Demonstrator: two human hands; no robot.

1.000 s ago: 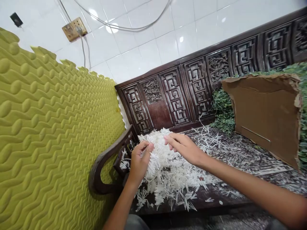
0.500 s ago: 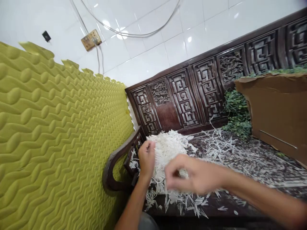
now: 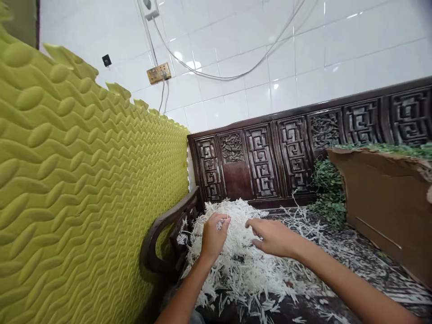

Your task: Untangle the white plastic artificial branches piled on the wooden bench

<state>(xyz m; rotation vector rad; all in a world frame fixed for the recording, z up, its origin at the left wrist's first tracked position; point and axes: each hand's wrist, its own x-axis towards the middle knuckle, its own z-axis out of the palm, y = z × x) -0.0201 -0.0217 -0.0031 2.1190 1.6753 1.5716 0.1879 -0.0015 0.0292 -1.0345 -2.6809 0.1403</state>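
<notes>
A heap of spiky white plastic sprigs [image 3: 236, 265] lies on the bench seat [image 3: 351, 256], which has a dark marbled pattern. My left hand [image 3: 214, 236] sits on top of the heap, fingers curled, with a small white piece [image 3: 219, 224] pinched at the fingertips. To its right, my right hand [image 3: 272, 237] reaches over the heap's far edge, its fingers apart and holding nothing. Loose white strands are scattered over the seat around both hands.
A carved dark wooden bench back [image 3: 263, 162] and armrest [image 3: 165, 229] bound the seat. A yellow-green foam panel [image 3: 74, 180] covers the left wall. A torn cardboard sheet [image 3: 388, 207] and green foliage [image 3: 329, 193] stand at right, below white tiles with a socket and cables.
The view has swung level and the bench now sits lower in frame. My right hand has risen from the heap and opened. My left hand has moved slightly down and right.
</notes>
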